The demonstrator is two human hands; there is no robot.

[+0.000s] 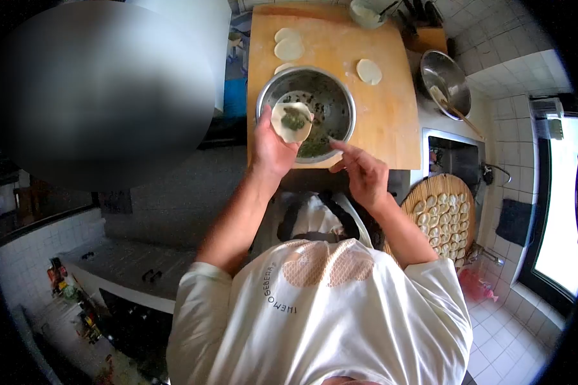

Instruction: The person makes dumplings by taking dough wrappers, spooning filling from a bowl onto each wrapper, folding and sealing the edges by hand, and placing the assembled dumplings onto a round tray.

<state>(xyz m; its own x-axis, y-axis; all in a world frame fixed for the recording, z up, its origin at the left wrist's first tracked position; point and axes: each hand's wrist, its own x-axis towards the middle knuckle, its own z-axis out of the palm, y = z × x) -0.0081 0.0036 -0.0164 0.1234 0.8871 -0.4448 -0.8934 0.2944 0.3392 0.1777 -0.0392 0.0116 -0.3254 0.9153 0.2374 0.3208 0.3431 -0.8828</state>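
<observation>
My left hand (272,153) holds a round dumpling wrapper (280,130) over the near left part of a steel mixing bowl (349,119). A mound of green filling (294,119) sits in the middle of the wrapper. Inside the bowl, more chopped green filling (314,149) lies at the bottom and clings to the walls. At the bowl's near right rim is my right hand (368,176), its fingers bent and closed together. Whatever thin thing it may grip is too small and dark to make out.
Under the bowl is a wooden board (385,109) with several loose wrappers (289,49) and one more wrapper (369,72) at right. A second steel bowl (455,70), a sink (452,151) and a round tray (423,189) of several dumplings (443,221) stand to the right. A glass bowl (368,14) is at the back.
</observation>
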